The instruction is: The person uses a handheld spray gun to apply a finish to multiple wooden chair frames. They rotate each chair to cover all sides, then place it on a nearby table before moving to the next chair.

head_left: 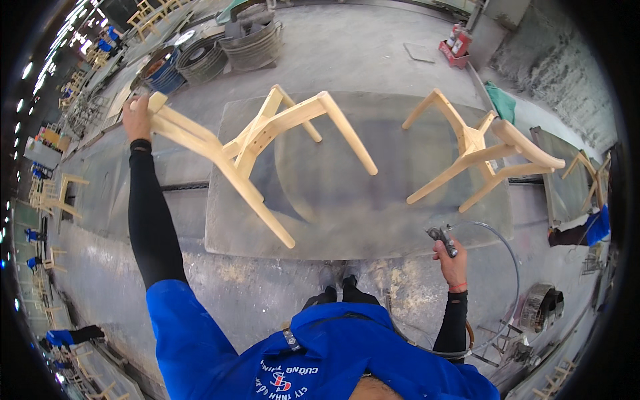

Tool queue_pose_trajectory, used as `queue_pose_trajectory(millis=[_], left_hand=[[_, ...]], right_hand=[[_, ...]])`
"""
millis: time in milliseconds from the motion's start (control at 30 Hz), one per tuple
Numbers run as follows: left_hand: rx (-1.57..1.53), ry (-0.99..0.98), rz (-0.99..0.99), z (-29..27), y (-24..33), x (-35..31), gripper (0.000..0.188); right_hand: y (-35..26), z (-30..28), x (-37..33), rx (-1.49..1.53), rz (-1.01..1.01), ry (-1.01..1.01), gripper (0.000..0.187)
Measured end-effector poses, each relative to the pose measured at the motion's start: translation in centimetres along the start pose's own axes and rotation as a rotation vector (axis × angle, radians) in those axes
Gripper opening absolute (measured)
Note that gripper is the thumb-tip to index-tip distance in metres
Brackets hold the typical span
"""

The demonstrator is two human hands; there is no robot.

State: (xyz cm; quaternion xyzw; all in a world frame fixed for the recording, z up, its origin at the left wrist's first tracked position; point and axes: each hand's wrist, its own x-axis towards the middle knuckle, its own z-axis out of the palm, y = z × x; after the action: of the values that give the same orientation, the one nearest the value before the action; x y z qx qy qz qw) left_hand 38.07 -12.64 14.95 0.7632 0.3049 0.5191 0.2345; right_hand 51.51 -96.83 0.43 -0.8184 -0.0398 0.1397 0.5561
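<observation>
My left hand reaches far out to the left and is closed round the top end of a pale wooden chair frame. That frame is tilted, its legs pointing toward the right and toward me. In my right hand, in front of my body at the right, is a dark metal spray gun with a grey hose curving away from it. The gun is apart from both frames. A second wooden chair frame, with a curved back rail, stands at the right of the grey platform.
Large round tubs stand at the far left. A red crate with bottles sits at the far right, near a green cloth. Another person's blue sleeve shows at the right edge. A motor-like drum lies lower right.
</observation>
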Motion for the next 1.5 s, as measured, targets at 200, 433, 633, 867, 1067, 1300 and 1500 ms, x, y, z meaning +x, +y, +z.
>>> queue_pose_trajectory(millis=[200, 433, 633, 867, 1067, 1300, 1500], left_hand=[[0.703, -0.02, 0.579, -0.8, -0.1, 0.3, 0.033], [0.028, 0.028, -0.039, -0.1, 5.5, -1.6, 0.086], [0.036, 0.035, 0.043, 0.0, 4.1, -1.1, 0.08], [-0.038, 0.005, 0.052, 0.4, 3.9, -1.0, 0.07], [0.039, -0.084, 0.023, -0.6, 5.4, -1.0, 0.066], [-0.034, -0.193, -0.01, -1.6, 6.9, -1.1, 0.058], [-0.033, -0.398, -0.162, -3.1, 6.5, 0.2, 0.063]], right_hand=[[-8.7, 0.4, -3.4, 0.348, -0.058, -0.102, 0.051], [-10.5, 5.1, -4.0, 0.305, 0.091, -0.553, 0.052], [-5.3, 8.9, -3.1, 0.019, 0.286, -0.713, 0.035], [-7.3, 9.2, -5.4, 0.091, 0.234, -0.694, 0.046], [-14.3, 9.6, -6.3, 0.279, -0.132, -0.655, 0.052], [-20.5, 11.6, -6.7, 0.404, -0.45, -0.607, 0.06], [-22.0, 12.9, -5.9, 0.36, -0.605, -0.636, 0.056]])
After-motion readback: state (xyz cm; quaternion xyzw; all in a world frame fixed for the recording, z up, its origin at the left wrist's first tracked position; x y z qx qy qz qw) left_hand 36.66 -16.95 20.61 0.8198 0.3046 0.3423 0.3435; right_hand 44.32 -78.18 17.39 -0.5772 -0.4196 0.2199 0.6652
